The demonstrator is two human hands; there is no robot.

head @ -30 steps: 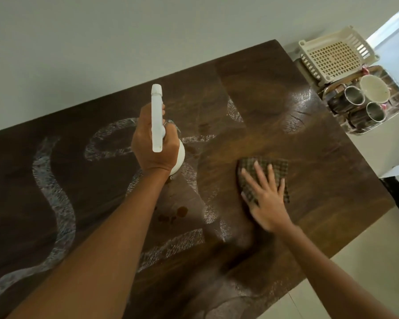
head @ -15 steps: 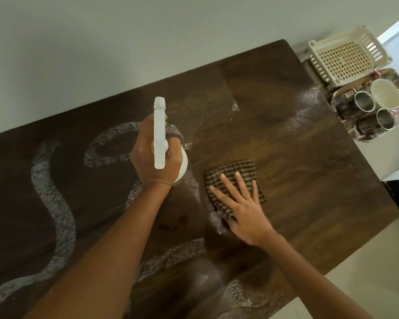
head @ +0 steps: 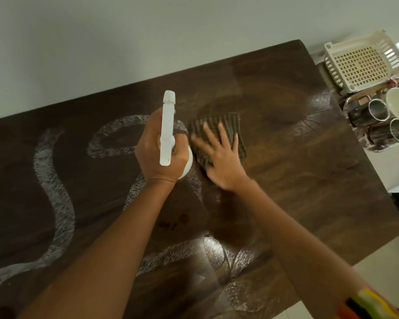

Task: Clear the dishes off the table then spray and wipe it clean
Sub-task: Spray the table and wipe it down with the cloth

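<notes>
Mugs (head: pixel 378 111) sit just beside the sprayed bench (head: pixel 309 180). Left grip (head: pixel 161 153) wraps the spray bottle (head: pixel 167 127); right grip (head: pixel 219 157), spread flat, presses the cloth (head: pixel 217 125) beside the bottle. Foam trails (head: pixel 55 192) await wiping.

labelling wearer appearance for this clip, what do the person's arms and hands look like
The left hand and right hand are bare: no gloves, rings or watch visible. The left arm is uncovered throughout; the right arm shows a multicoloured sleeve of orange, yellow, green and black at the frame's lower right corner.
</notes>
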